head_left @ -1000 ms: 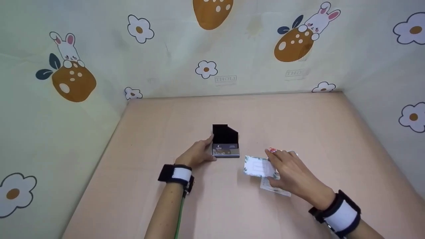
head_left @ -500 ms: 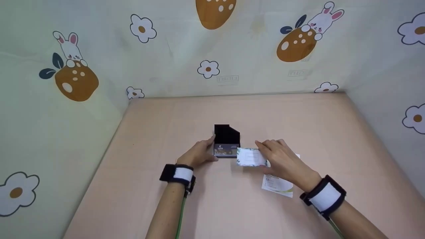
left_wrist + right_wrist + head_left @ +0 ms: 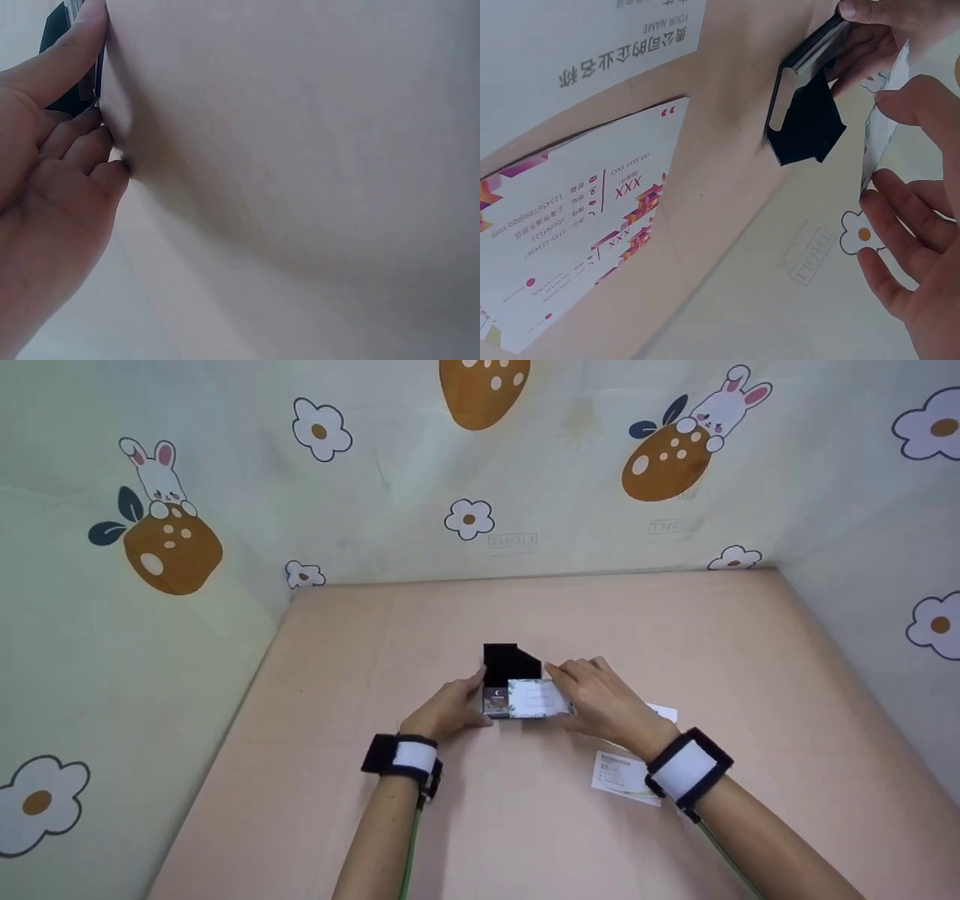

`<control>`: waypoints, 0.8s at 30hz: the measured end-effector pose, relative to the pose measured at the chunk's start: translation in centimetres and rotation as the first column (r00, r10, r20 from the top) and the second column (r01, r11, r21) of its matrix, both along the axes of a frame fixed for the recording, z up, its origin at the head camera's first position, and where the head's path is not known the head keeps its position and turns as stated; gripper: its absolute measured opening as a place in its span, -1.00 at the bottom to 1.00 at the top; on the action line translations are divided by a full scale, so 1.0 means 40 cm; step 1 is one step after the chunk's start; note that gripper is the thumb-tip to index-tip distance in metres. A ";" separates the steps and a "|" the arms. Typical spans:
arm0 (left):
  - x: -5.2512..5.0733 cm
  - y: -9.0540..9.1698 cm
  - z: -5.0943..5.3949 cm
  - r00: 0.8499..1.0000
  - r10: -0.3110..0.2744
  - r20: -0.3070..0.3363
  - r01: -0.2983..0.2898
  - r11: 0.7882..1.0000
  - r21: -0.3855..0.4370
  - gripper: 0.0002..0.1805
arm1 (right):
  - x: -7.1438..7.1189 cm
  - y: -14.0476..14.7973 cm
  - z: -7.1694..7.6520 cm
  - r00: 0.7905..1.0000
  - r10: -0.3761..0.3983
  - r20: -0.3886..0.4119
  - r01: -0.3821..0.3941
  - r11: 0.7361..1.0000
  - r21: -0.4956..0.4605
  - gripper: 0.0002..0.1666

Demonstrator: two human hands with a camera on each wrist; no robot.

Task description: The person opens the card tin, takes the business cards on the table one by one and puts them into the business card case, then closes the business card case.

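Note:
A black business card case [image 3: 511, 663] stands on the table with its lid raised and a dark printed card [image 3: 495, 702] inside. Along its left side, my left hand [image 3: 444, 708] holds it between thumb and fingers, as the left wrist view also shows the hand [image 3: 64, 176] on the case's edge. My right hand [image 3: 611, 705] pinches a white business card [image 3: 531, 699] with a leafy border by its right end. From the head, this card overlaps the right part of the case. In the right wrist view the card [image 3: 883, 139] appears edge-on, apart from the case [image 3: 810, 124].
On the table [image 3: 420, 637], right of the case, lie more business cards, one white card [image 3: 621, 777] below my right wrist and another [image 3: 664, 712] partly hidden behind it. The right wrist view shows cards with pink and orange print [image 3: 592, 210]. Patterned cloth walls [image 3: 390, 472] surround the table.
My right hand has lifted the leafy-bordered card from the cards at right and carried it left and slightly away, over the case. The left hand stays on the case.

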State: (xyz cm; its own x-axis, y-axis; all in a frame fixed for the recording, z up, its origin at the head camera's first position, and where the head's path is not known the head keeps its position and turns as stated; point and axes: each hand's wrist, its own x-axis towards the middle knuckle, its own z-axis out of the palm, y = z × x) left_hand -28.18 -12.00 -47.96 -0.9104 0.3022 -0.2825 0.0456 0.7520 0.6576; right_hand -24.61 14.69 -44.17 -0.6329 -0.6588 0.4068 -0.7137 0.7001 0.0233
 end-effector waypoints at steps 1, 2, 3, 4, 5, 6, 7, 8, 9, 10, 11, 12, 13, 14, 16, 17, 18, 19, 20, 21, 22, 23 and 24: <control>0.000 0.000 0.000 1.000 0.004 0.003 -0.004 1.000 0.002 0.04 | -0.008 -0.005 -0.004 1.000 0.000 0.002 0.000 1.000 -0.005 -0.09; 0.000 -0.001 0.000 1.000 0.008 0.005 -0.008 1.000 0.004 0.04 | -0.016 -0.009 -0.007 1.000 -0.002 0.005 0.002 1.000 -0.008 -0.09; 0.000 0.000 0.000 1.000 0.011 0.007 -0.011 1.000 0.005 0.04 | -0.022 -0.014 -0.010 1.000 -0.004 0.010 0.004 1.000 -0.007 -0.09; 0.000 0.000 -0.001 1.000 0.013 0.008 -0.013 1.000 0.002 0.04 | -0.029 -0.018 -0.013 1.000 -0.005 0.019 0.006 1.000 -0.007 -0.09; -0.001 0.000 -0.001 1.000 0.015 0.010 -0.015 1.000 0.002 0.04 | -0.034 -0.022 -0.015 1.000 -0.007 0.027 0.007 1.000 -0.007 -0.10; -0.001 0.001 -0.001 1.000 0.016 0.011 -0.016 1.000 0.001 0.04 | -0.040 -0.026 -0.018 0.999 -0.011 0.036 0.011 1.000 -0.002 -0.10; -0.001 0.001 -0.001 1.000 0.016 0.010 -0.016 1.000 0.002 0.04 | -0.044 -0.030 -0.019 0.999 -0.014 0.044 0.014 1.000 0.004 -0.11; -0.001 0.002 -0.001 1.000 0.015 0.009 -0.015 1.000 0.001 0.04 | -0.048 -0.033 -0.021 0.998 -0.019 0.054 0.019 1.000 0.011 -0.11; -0.001 0.002 0.000 1.000 0.019 0.012 -0.019 1.000 -0.001 0.04 | -0.052 -0.035 -0.023 0.997 -0.024 0.066 0.023 1.000 0.015 -0.12; -0.001 0.003 -0.001 1.000 0.023 0.015 -0.023 1.000 0.002 0.04 | -0.055 -0.038 -0.025 0.997 -0.028 0.076 0.027 0.999 0.020 -0.13; 0.000 0.004 -0.002 1.000 0.023 0.015 -0.023 1.000 0.004 0.03 | -0.059 -0.040 -0.027 0.996 -0.033 0.083 0.031 0.999 0.026 -0.13; 0.000 0.005 -0.003 1.000 0.024 0.014 -0.024 1.000 0.005 0.03 | -0.062 -0.042 -0.030 0.995 -0.037 0.089 0.035 0.999 0.030 -0.15; 0.000 0.006 -0.004 1.000 0.023 0.013 -0.023 1.000 0.008 0.03 | -0.066 -0.044 -0.032 0.995 -0.041 0.092 0.038 0.999 0.033 -0.15; 0.000 0.008 -0.004 1.000 0.021 0.010 -0.021 1.000 0.009 0.03 | -0.070 -0.046 -0.034 0.995 -0.046 0.090 0.043 0.998 0.036 -0.17; 0.000 0.010 -0.004 1.000 0.016 0.005 -0.016 1.000 0.014 0.02 | -0.077 -0.051 -0.038 0.994 -0.056 0.096 0.052 0.998 0.037 -0.19; 0.000 0.011 -0.004 1.000 0.012 0.003 -0.012 1.000 0.016 0.02 | -0.080 -0.054 -0.039 0.993 -0.061 0.106 0.058 0.998 0.036 -0.20; 0.000 0.011 -0.004 1.000 0.012 0.004 -0.012 1.000 0.020 0.02 | -0.084 -0.057 -0.041 0.991 -0.068 0.119 0.064 0.997 0.035 -0.20; 0.000 0.011 -0.004 1.000 0.012 0.004 -0.012 1.000 0.023 0.01 | -0.088 -0.061 -0.043 0.988 -0.076 0.135 0.072 0.997 0.036 -0.20; 0.000 0.011 -0.003 1.000 0.014 0.005 -0.015 1.000 0.022 0.01 | -0.092 -0.066 -0.045 0.984 -0.084 0.155 0.079 0.996 0.035 -0.21; 0.001 0.010 -0.002 1.000 0.019 0.006 -0.019 1.000 0.020 0.01 | -0.097 -0.071 -0.047 0.979 -0.093 0.183 0.088 0.996 0.035 -0.21; 0.001 0.009 -0.002 1.000 0.023 0.007 -0.023 1.000 0.017 0.01 | -0.101 -0.077 -0.049 0.973 -0.103 0.207 0.097 0.994 0.039 -0.22; 0.001 0.008 -0.001 1.000 0.030 0.008 -0.030 0.999 0.014 0.01 | -0.105 -0.083 -0.051 0.967 -0.114 0.228 0.106 0.993 0.047 -0.23; 0.001 0.007 -0.001 0.999 0.034 0.009 -0.034 0.999 0.011 0.01 | -0.110 -0.089 -0.054 0.961 -0.125 0.247 0.115 0.992 0.054 -0.24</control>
